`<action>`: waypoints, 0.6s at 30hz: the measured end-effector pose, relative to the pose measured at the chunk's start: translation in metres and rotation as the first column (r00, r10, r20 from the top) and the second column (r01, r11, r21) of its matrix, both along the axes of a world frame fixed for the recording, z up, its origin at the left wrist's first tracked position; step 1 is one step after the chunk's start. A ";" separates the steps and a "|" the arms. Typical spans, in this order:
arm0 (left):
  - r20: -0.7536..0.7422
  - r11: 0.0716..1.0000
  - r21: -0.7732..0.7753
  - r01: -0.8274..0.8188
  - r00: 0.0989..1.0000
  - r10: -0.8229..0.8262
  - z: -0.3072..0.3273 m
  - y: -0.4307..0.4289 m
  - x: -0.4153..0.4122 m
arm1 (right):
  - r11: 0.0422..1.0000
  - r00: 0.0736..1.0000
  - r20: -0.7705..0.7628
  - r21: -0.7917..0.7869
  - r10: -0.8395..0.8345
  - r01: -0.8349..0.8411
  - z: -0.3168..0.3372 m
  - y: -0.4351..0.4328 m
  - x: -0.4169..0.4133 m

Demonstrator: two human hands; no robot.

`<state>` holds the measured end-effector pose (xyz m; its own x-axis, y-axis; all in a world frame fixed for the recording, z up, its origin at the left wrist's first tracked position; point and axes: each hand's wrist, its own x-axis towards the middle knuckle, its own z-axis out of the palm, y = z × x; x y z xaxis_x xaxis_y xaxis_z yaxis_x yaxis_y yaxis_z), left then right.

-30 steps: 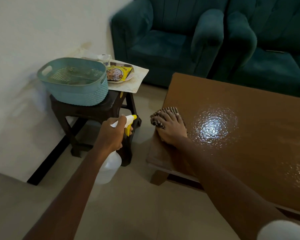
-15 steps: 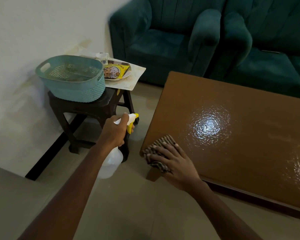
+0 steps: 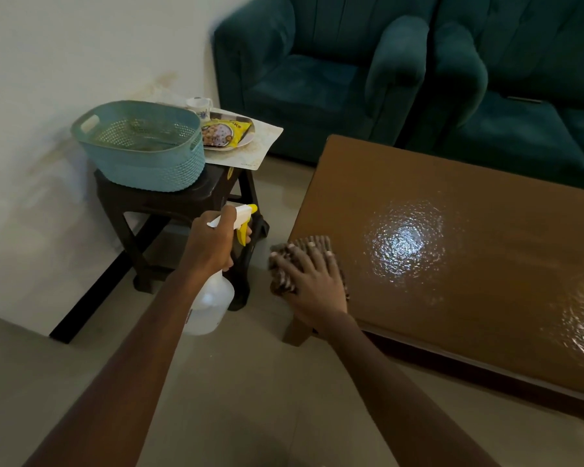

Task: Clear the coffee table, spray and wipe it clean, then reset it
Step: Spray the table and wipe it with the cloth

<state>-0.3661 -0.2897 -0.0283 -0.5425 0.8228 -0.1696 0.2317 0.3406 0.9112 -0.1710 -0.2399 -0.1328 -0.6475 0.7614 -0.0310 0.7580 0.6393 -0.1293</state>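
Head view, right hand (image 3: 312, 284) slid cloth (image 3: 285, 264) slightly forward on coffee table (image 3: 469, 298)

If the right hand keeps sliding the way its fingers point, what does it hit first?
Likely nothing soon: the right hand, flat on the striped cloth, points along the bare coffee table edge toward its far corner; depth beyond is unclear.

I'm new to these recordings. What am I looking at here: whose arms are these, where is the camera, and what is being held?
There is no machine: a person wears one camera on the head, looking down at their own bare arms. The left hand grips a spray bottle held over the floor. The right hand presses a striped cloth flat on the near left corner of the glossy brown coffee table. The table's visible top carries nothing else. A teal basket and snack packet sit on a dark stool nearby.
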 end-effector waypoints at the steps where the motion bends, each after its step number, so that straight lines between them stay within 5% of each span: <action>1: -0.002 1.000 0.003 0.005 1.000 -0.005 0.001 0.000 0.000 | 0.998 0.998 0.008 0.011 0.065 -0.065 -0.002 -0.006 -0.003; 6: -0.010 1.000 -0.003 0.014 1.000 -0.014 0.007 0.006 0.013 | 0.978 0.980 0.044 0.066 0.194 -0.197 -0.013 -0.021 0.034; 18: -0.002 0.992 0.068 0.108 0.994 -0.108 0.017 0.034 0.064 | 0.926 0.926 0.012 0.014 -0.377 0.377 -0.004 0.003 0.191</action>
<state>-0.3023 -0.2553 -0.0116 -0.4498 0.8860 -0.1125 0.2623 0.2515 0.9316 0.0197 -0.2369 -0.1372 -0.3125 0.9495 -0.0276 0.9450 0.3077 -0.1111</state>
